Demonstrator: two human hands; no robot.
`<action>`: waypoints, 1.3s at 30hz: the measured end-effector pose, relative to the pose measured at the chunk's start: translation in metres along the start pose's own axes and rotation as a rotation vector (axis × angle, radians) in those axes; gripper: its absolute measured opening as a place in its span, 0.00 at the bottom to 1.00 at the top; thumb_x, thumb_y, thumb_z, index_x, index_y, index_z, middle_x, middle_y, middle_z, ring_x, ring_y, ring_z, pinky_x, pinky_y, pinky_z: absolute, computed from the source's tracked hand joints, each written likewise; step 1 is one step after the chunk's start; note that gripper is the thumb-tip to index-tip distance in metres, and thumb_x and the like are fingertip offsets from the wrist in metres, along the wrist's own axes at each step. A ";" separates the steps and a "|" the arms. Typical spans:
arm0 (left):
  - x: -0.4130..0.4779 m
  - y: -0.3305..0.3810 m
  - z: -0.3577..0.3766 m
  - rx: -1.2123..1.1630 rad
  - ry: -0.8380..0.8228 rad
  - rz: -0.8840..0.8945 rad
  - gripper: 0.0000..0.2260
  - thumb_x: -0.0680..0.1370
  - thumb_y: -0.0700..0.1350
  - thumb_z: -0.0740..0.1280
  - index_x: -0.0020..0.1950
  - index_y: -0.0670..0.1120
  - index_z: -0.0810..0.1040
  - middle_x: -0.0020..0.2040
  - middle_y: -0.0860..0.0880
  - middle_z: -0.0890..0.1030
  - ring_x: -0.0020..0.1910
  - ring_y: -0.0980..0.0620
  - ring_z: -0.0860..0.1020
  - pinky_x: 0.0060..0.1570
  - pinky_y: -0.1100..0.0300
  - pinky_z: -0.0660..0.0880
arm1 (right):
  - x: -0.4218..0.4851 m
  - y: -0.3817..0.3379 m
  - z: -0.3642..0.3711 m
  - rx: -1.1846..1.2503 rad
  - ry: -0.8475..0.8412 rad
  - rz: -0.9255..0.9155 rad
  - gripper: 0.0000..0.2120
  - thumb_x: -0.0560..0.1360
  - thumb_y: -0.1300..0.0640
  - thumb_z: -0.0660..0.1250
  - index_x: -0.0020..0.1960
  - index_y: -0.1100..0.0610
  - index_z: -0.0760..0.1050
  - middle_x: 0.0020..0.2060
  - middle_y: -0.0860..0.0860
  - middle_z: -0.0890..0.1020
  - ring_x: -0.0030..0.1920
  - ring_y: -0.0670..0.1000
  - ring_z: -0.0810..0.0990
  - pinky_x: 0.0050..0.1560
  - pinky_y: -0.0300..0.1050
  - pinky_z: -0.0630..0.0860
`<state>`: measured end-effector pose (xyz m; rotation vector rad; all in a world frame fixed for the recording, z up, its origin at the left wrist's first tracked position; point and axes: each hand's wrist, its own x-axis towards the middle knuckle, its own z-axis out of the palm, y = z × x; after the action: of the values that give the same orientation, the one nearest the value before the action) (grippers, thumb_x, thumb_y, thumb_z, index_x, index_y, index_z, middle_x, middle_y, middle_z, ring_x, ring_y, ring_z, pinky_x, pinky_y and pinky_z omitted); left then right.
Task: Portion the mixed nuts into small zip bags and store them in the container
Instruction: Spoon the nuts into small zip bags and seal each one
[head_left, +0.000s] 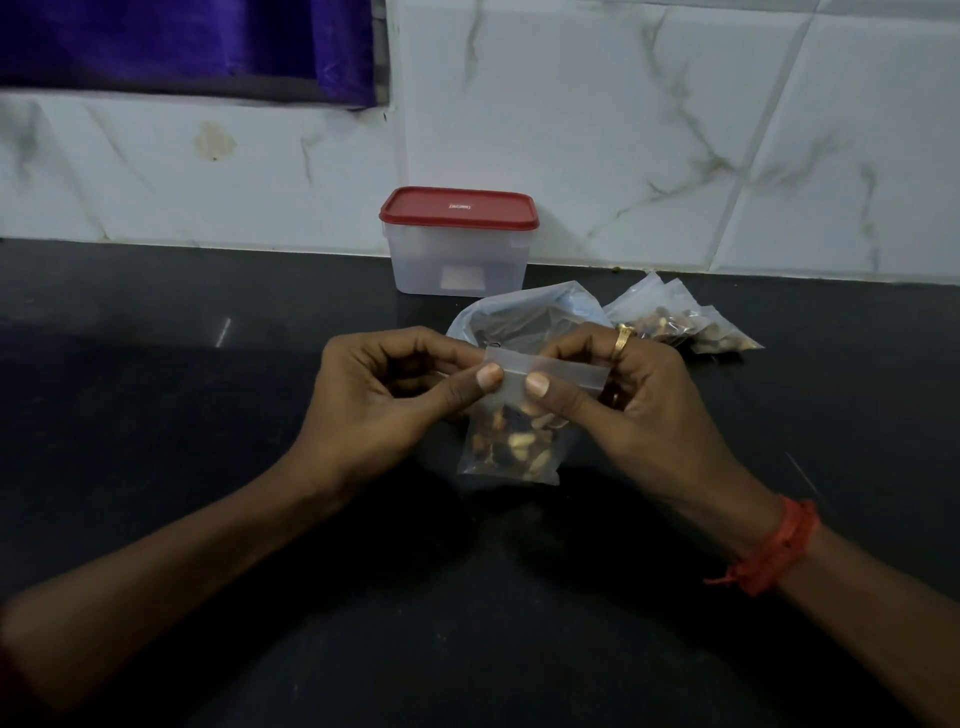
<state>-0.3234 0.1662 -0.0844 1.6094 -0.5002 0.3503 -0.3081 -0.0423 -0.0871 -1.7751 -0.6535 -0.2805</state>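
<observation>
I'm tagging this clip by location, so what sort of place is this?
Most likely a home kitchen: a dark counter against a marbled white tile wall, a red-lidded plastic container, and a small zip bag of nuts.

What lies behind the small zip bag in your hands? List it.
Directly behind the small zip bag stands a large plastic bag; the left hand and right hand hide its lower part. Farther back: the red-lidded container, contents unclear.

Gold ring (623, 338) on the right grip (644, 410), orange-red thread band (774, 551) round its wrist.
</observation>
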 end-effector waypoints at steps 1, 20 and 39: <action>0.000 0.001 0.000 0.003 0.003 0.024 0.05 0.70 0.41 0.74 0.45 0.42 0.84 0.42 0.48 0.87 0.41 0.51 0.86 0.41 0.63 0.81 | 0.000 -0.001 0.000 0.010 -0.005 -0.015 0.08 0.73 0.55 0.74 0.48 0.59 0.81 0.41 0.51 0.85 0.40 0.51 0.86 0.42 0.44 0.82; -0.005 0.002 0.003 0.113 -0.132 0.110 0.04 0.74 0.40 0.73 0.47 0.41 0.83 0.44 0.47 0.86 0.40 0.48 0.85 0.42 0.50 0.83 | -0.004 -0.005 0.002 -0.045 -0.048 -0.098 0.07 0.74 0.55 0.73 0.46 0.58 0.83 0.39 0.50 0.86 0.39 0.49 0.86 0.40 0.41 0.81; 0.004 -0.004 -0.007 0.088 0.001 0.048 0.05 0.73 0.44 0.72 0.46 0.44 0.83 0.44 0.43 0.84 0.41 0.42 0.82 0.40 0.60 0.82 | 0.013 0.005 -0.026 -0.393 -0.065 -0.249 0.08 0.76 0.51 0.72 0.46 0.56 0.83 0.39 0.44 0.84 0.40 0.43 0.82 0.44 0.32 0.75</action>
<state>-0.3172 0.1729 -0.0844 1.6840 -0.5300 0.4141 -0.2905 -0.0637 -0.0769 -2.0828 -0.9160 -0.5534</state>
